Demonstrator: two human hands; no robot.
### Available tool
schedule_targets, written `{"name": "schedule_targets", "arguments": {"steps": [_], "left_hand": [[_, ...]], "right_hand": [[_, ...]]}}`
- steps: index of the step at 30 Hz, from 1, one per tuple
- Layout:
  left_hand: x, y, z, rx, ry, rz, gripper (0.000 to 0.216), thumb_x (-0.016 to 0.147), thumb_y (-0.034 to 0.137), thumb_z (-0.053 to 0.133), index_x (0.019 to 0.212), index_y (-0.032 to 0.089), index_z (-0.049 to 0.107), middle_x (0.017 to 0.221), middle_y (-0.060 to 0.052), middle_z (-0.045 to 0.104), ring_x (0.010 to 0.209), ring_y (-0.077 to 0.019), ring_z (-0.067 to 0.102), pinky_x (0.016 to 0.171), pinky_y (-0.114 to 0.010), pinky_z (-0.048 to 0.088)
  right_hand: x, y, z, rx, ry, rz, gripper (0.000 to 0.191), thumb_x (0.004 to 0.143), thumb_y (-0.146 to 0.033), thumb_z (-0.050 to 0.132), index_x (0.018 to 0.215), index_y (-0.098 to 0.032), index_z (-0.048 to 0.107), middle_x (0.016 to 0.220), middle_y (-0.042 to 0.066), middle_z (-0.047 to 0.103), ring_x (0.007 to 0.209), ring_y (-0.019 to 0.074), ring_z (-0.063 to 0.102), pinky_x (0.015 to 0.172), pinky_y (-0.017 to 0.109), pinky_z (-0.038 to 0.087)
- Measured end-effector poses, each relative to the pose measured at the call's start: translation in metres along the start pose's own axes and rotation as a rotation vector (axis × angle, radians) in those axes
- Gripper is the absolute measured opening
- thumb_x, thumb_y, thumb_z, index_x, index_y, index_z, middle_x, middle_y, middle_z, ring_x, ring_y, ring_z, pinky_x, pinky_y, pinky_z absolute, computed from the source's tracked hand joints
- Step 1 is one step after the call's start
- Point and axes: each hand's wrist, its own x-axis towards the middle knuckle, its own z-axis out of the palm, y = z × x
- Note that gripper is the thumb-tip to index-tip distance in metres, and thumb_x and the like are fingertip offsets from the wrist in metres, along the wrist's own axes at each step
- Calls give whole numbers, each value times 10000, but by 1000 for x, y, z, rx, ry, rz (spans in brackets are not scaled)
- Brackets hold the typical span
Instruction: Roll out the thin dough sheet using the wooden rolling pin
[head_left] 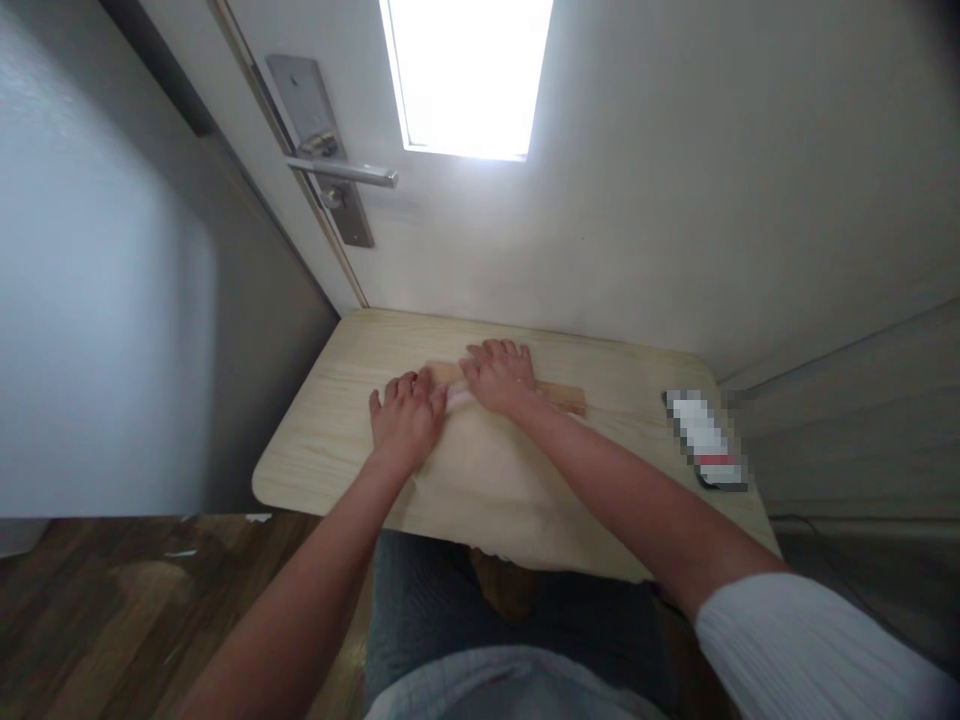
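Observation:
A flat wooden strip (pixel 561 396) lies across the far middle of a small light-wood table (pixel 322 440). A pale beige sheet or cloth (pixel 495 480) spreads from it toward the table's near edge. My right hand (pixel 501 378) rests palm down on the strip, fingers stretched out and apart. My left hand (pixel 405 412) lies flat just left of it, on the sheet's upper left corner, fingers spread too. Neither hand grips anything.
A blurred-out flat object with a red band (pixel 706 440) lies at the table's right edge. A white door with a metal lever handle (pixel 343 172) stands right behind the table. Grey walls close in left and right. Dark wood floor (pixel 112 600) shows at lower left.

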Motion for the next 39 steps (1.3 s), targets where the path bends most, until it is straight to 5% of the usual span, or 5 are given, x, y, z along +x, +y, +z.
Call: {"name": "schedule_targets", "arguments": {"steps": [6, 31, 39], "left_hand": [[13, -4, 0, 18, -44, -12, 548, 1000, 492, 192, 1360, 223, 504, 1209, -160, 628, 1127, -338, 561, 898, -481, 428], [61, -20, 9, -61, -225, -93, 450, 978, 454, 212, 1142, 205, 549, 1132, -161, 704, 1076, -366, 637, 871, -570, 465], [81, -29, 16, -71, -280, -100, 517, 980, 504, 171, 1151, 223, 570, 1087, -154, 726, 1026, -349, 676, 811, -477, 495]], "right_hand": [[10, -1, 0, 16, -18, 12, 467, 1013, -501, 314, 1259, -267, 635, 1251, 104, 635, 1154, 294, 500, 971, 467, 330], [51, -5, 11, 24, -38, 71, 612, 1013, -563, 245, 1152, -159, 683, 1197, 171, 636, 1136, 308, 520, 946, 466, 380], [69, -6, 17, 36, -31, 94, 647, 1018, -567, 223, 1127, -128, 685, 1163, 179, 639, 1124, 307, 522, 925, 440, 401]]}}
